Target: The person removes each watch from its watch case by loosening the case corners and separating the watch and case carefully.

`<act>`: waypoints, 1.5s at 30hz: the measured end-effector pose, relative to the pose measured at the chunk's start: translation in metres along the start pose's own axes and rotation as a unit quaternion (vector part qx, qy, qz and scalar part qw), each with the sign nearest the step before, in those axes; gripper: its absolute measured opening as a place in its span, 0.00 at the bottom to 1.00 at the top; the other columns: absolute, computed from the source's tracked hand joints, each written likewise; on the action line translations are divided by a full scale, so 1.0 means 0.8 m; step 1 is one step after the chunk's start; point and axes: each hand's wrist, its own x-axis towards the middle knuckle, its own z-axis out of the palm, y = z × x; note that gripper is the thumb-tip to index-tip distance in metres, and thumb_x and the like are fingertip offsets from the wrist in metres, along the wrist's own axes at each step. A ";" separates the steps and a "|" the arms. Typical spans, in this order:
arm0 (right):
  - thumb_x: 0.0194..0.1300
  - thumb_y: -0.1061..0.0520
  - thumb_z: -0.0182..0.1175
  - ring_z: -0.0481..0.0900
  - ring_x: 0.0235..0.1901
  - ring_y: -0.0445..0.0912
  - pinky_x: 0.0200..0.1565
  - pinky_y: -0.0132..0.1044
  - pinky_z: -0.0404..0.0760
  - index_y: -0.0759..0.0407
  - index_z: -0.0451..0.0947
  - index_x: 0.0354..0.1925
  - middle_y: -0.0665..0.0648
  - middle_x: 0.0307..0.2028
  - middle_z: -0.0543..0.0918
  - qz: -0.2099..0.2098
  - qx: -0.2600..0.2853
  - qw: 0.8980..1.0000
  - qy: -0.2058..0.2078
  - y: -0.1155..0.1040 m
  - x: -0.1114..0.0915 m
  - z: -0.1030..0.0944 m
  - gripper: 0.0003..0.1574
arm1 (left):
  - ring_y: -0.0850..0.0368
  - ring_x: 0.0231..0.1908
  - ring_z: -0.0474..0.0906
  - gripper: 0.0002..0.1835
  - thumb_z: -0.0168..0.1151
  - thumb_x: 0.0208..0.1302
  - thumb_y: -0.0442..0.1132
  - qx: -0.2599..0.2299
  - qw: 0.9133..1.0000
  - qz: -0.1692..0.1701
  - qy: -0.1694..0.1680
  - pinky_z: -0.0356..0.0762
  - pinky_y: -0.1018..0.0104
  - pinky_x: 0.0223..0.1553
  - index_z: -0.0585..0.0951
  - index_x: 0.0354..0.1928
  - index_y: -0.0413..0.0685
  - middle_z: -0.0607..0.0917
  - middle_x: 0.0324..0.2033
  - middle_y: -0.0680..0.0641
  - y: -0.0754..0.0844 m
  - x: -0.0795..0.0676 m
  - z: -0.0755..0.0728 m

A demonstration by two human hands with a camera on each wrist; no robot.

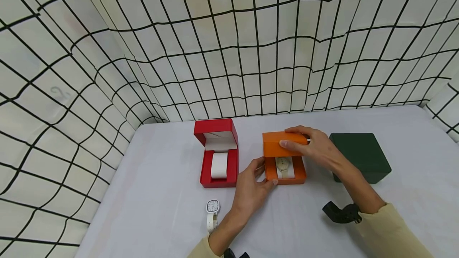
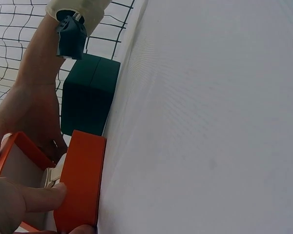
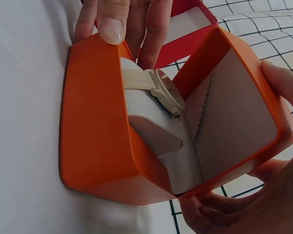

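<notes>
An orange watch box [image 1: 300, 174] stands in front of me with its lid [image 1: 271, 143] tilted partly open. My left hand [image 1: 249, 194] grips the base at its left side, thumb on the front edge. With the thumb and fingers of my right hand [image 1: 320, 148] I hold the lid. Inside, a pale watch [image 3: 167, 92] is wrapped round a white cushion [image 3: 151, 107]; the right wrist view shows its cream strap. To the left is an open red watch box [image 1: 209, 183] with a bare white cushion [image 1: 219, 165]. A white-strapped square watch [image 1: 212, 207] lies near my left wrist.
A closed dark green box [image 1: 360, 154] sits at the right, beneath and beyond my right forearm. White cloth [image 1: 161, 194] covers the table. Black grid netting over white sheeting [image 1: 247, 63] rises behind the table and along its left side.
</notes>
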 end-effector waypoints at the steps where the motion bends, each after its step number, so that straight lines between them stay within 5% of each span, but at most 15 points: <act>1: 0.68 0.30 0.61 0.72 0.67 0.64 0.66 0.69 0.71 0.49 0.74 0.71 0.66 0.70 0.75 0.000 0.001 1.000 0.000 0.000 0.000 0.000 0.43 | 0.39 0.66 0.80 0.35 0.74 0.61 0.29 0.000 1.000 0.002 0.000 0.86 0.57 0.54 0.74 0.70 0.39 0.80 0.68 0.38 0.000 0.000 0.000; 18: 0.69 0.27 0.56 0.70 0.68 0.65 0.68 0.71 0.69 0.50 0.72 0.72 0.66 0.71 0.75 0.011 -0.003 1.000 -0.001 -0.006 0.004 0.002 0.44 | 0.41 0.64 0.82 0.35 0.75 0.61 0.32 0.062 0.998 0.025 0.007 0.85 0.57 0.57 0.76 0.71 0.39 0.83 0.65 0.38 0.001 -0.001 -0.001; 34: 0.70 0.24 0.51 0.73 0.65 0.62 0.63 0.64 0.74 0.48 0.72 0.72 0.66 0.70 0.75 0.032 -0.009 0.999 -0.002 -0.011 0.009 0.000 0.45 | 0.41 0.65 0.81 0.35 0.75 0.62 0.33 0.061 0.998 0.023 -0.013 0.86 0.55 0.56 0.75 0.71 0.40 0.81 0.65 0.38 0.002 0.003 -0.004; 45: 0.70 0.21 0.50 0.68 0.69 0.64 0.68 0.70 0.67 0.48 0.70 0.74 0.66 0.73 0.71 0.048 0.012 0.999 -0.002 -0.013 0.009 0.003 0.48 | 0.44 0.62 0.83 0.33 0.76 0.61 0.35 0.087 0.996 0.016 -0.004 0.85 0.55 0.59 0.77 0.69 0.42 0.84 0.62 0.39 0.005 0.002 -0.005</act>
